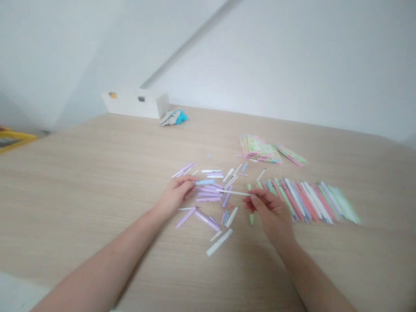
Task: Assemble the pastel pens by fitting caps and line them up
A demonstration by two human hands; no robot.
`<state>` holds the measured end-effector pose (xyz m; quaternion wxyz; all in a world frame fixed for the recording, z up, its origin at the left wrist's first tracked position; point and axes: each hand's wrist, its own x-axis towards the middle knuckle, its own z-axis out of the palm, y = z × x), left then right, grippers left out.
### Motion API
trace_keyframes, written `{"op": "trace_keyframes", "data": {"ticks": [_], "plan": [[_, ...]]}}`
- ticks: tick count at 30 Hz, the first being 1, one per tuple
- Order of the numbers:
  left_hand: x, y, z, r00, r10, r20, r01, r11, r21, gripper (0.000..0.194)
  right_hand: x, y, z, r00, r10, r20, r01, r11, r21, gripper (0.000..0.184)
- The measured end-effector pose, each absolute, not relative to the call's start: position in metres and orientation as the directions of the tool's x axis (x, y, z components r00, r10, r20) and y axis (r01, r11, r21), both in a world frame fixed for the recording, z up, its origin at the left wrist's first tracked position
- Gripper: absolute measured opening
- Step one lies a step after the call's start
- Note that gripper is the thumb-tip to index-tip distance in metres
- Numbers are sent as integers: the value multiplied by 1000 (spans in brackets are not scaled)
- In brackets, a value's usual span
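Broadly, a pale wood-grain table [81, 173] is seen under a white sloping wall [292, 65], with clock positions read from the table's middle and 12 o'clock pointing away from the person. A white box [134, 104] is set on the far edge at 11 o'clock, with a crumpled grey and blue cloth [173, 117] just beside it, while a yellow-edged object [14, 138] is partly seen beyond the table at 10 o'clock. A stack of pink and green printed packets [260, 149] is placed at 1 o'clock, and a fanned row of pastel sticks [312, 201] is laid out at 3 o'clock. A loose scatter of lilac and white sticks [208, 193] is spread between the hands, which are held apart. The left hand [177, 193] is curled over the scatter, a pale blue stick [204, 182] lying at its fingertips, though whether it is gripped cannot be told. A thin white stick [233, 192] is pinched in the right hand [271, 212], with a green stick [251, 219] showing beneath it. The fanned row could be disturbed if brushed by the right hand, and the thin white stick could be bent by excess finger pressure.
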<state>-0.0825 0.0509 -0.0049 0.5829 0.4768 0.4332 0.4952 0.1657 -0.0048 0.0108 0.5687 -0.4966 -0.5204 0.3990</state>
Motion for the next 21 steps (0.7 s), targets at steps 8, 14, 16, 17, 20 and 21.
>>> {"op": "trace_keyframes", "data": {"ticks": [8, 14, 16, 17, 20, 21], "plan": [[-82, 48, -6, 194, 981, -19, -73, 34, 997, 22, 164, -7, 14, 190, 951, 244, 102, 228, -968, 14], [-81, 43, -2, 214, 976, -30, 12, 28, 1000, 25, 162, -8, 16, 184, 958, 221, 176, 189, -966, 17], [-80, 41, -1, 228, 973, -33, 20, 29, 999, 24, 161, -8, 16, 162, 964, 208, 190, 177, -966, 18], [-79, 40, -1, 240, 970, -33, 24, 28, 999, 23, 160, -8, 16, 146, 968, 202, 193, 173, -966, 19], [-77, 38, -2, 300, 954, -21, 39, 10, 999, 21, 157, -9, 14, 80, 979, 186, 183, 169, -968, 20], [-77, 37, -3, 322, 947, -11, 45, -3, 999, 20, 156, -9, 14, 60, 982, 176, 178, 163, -970, 20]]}}
